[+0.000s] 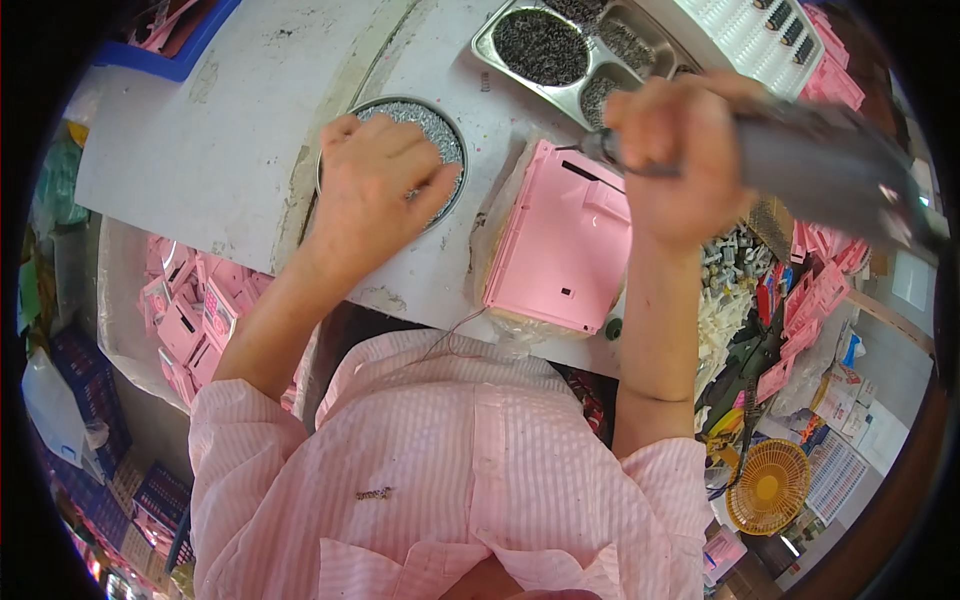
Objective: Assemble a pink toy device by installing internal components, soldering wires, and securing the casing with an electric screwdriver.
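My left hand [385, 180] rests over a round metal bowl [459, 200] of small silvery pieces that look like screws [432, 122]. Its fingers are curled down, and whatever they pinch is hidden. My right hand [678, 160] is wrapped round a dark power screwdriver [830, 165], slightly blurred, held sideways with its narrow end pointing left. Below that end, a pink plastic housing [560, 245] lies on a plastic-wrapped pad [520, 332] at the table's near edge. A slot and small openings show in the housing; its right edge is partly behind my right hand and forearm.
At the far side stands a metal compartment tray [482, 45] of dark and grey screws, beside a white rack [715, 35]. A blue bin [190, 60] is far left. Pink parts [200, 310] fill a lined container at left. Loose small parts [725, 310] and a yellow basket [768, 487] lie right.
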The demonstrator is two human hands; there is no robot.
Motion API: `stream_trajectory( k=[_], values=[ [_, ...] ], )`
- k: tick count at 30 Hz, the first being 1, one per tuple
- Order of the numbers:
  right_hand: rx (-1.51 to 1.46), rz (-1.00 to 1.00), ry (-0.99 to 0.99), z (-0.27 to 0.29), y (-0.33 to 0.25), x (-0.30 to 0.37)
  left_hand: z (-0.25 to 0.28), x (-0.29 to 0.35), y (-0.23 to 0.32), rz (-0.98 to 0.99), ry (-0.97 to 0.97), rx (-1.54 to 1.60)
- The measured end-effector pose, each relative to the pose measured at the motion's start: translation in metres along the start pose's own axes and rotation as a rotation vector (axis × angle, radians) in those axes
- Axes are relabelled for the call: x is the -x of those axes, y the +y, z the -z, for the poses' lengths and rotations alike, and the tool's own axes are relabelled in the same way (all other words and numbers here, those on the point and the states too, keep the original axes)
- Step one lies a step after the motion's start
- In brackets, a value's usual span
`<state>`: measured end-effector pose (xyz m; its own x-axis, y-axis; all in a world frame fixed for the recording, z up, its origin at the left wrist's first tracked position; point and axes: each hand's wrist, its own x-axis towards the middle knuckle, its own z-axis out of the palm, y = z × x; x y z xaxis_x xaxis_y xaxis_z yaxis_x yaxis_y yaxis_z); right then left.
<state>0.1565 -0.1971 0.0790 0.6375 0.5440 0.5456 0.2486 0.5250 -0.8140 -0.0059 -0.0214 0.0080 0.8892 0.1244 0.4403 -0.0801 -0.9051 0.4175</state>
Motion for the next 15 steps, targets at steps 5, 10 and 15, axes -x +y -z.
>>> stream_trajectory(
  k=[5,10,15],
  values=[
    [-0.251,-0.074,-0.224,-0.017,-0.037,0.018,-0.008,-0.001,0.043,-0.066,0.041,0.276],
    [-0.256,-0.109,-0.154,-0.02,-0.042,0.03,-0.012,0.002,0.047,-0.073,0.011,0.386],
    [-0.24,-0.103,-0.021,-0.036,-0.036,0.037,-0.012,0.001,0.047,-0.125,0.049,0.275]
  ],
)
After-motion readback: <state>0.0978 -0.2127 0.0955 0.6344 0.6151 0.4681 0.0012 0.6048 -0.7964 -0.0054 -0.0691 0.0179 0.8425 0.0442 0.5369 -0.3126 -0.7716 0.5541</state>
